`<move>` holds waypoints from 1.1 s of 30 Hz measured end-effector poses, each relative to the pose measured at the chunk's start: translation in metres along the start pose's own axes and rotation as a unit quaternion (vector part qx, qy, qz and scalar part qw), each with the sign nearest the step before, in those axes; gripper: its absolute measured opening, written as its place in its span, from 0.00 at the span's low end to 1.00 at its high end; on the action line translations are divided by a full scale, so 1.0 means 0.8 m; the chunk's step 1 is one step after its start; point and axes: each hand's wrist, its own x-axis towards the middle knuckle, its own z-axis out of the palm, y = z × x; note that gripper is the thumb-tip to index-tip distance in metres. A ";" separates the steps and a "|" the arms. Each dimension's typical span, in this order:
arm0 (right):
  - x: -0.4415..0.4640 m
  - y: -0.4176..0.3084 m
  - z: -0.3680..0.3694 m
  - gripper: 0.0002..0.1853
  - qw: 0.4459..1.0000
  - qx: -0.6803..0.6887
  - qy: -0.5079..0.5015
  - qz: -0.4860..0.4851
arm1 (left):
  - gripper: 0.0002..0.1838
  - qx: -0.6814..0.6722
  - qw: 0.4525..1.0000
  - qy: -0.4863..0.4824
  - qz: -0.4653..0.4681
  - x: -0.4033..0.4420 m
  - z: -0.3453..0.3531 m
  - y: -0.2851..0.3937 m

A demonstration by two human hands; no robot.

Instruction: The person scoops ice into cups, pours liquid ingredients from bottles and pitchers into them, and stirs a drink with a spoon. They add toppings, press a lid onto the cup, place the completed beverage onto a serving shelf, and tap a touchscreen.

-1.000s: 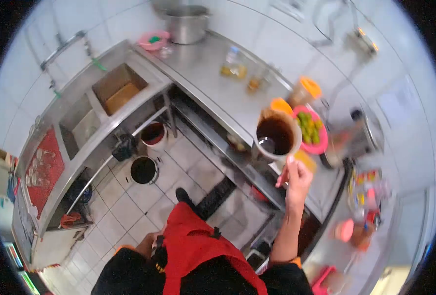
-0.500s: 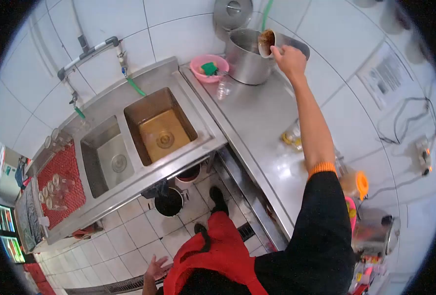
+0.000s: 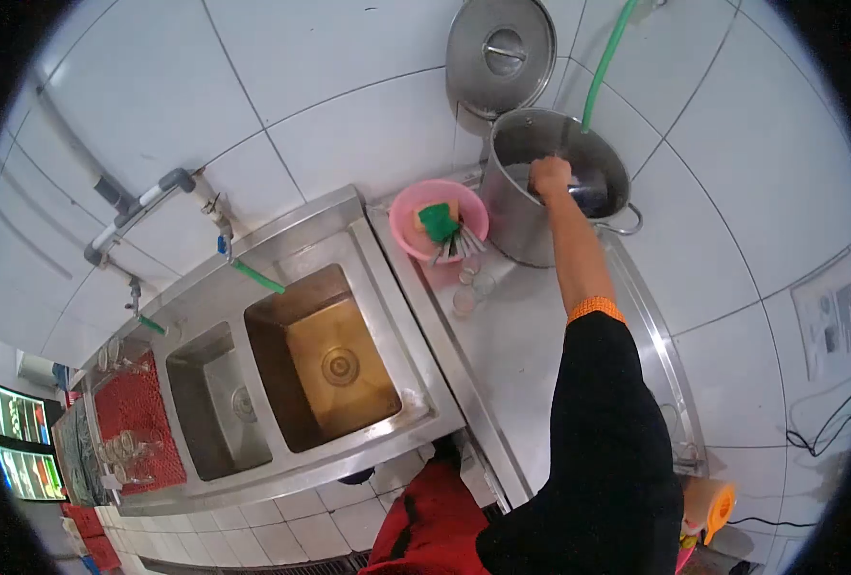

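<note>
My right hand (image 3: 551, 178) reaches down inside the large steel stockpot (image 3: 526, 222) with its fingers closed. They grip a metal jug (image 3: 590, 195), which shows only in part as a dark, shiny shape inside the pot. The jug's lower part and the pot's contents are hidden from me. A green hose (image 3: 606, 69) hangs down to the pot's far rim. Behind the pot, a round steel lid (image 3: 502, 53) leans against the tiled wall. My left hand is out of view.
Left of the pot stands a pink basin (image 3: 408, 237) with a green-and-tan sponge (image 3: 438, 221) and metal utensils. Clear glasses (image 3: 466, 299) stand on the steel counter (image 3: 512, 364) nearby. A double sink (image 3: 416, 393) lies left. More glasses (image 3: 128, 450) rest on a red mat (image 3: 138, 407).
My right hand has gone from above the pot's rim, where it held the jug tipped with brown contents showing, down into the pot. The view has moved closer; my open left hand has left it.
</note>
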 end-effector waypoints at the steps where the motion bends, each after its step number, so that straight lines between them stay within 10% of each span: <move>1: 0.004 -0.003 0.004 0.16 0.998 -0.031 -0.056 -0.025 | 0.30 0.013 1.000 -0.004 0.000 0.004 0.008 0.010; 5: 0.018 0.000 0.015 0.17 0.988 -0.028 -0.129 -0.082 | 0.29 0.064 0.997 -0.030 0.010 0.034 0.034 0.056; 8: 0.007 0.020 0.005 0.23 0.989 0.150 0.012 0.012 | 0.28 0.100 0.994 -0.048 0.023 0.057 0.043 0.076; 10: -0.007 0.052 -0.020 0.25 0.873 0.460 -0.116 0.112 | 0.27 0.121 0.990 -0.064 0.034 0.071 0.046 0.085; 17: -0.129 0.094 -0.154 0.24 0.661 0.737 0.098 0.105 | 0.26 0.233 0.962 -0.125 0.060 0.134 0.017 0.064; 21: -0.245 0.121 -0.262 0.23 0.676 0.712 0.178 0.065 | 0.25 0.350 0.919 -0.167 0.068 0.221 -0.055 0.001; 25: -0.407 0.159 -0.329 0.20 0.662 0.710 0.238 0.026 | 0.21 0.561 0.782 -0.225 0.154 0.336 -0.133 -0.009; 29: -0.623 0.189 -0.351 0.22 0.691 0.670 0.247 0.113 | 0.13 0.734 0.478 -0.200 0.440 0.329 -0.043 0.107; 31: -0.745 0.200 -0.340 0.23 0.675 0.674 0.263 0.146 | 0.16 0.216 0.780 -0.554 0.197 0.319 -0.007 0.139; 33: -0.876 0.179 -0.333 0.22 0.650 0.672 0.277 0.223 | 0.18 0.424 0.747 -0.452 0.241 0.275 0.021 0.146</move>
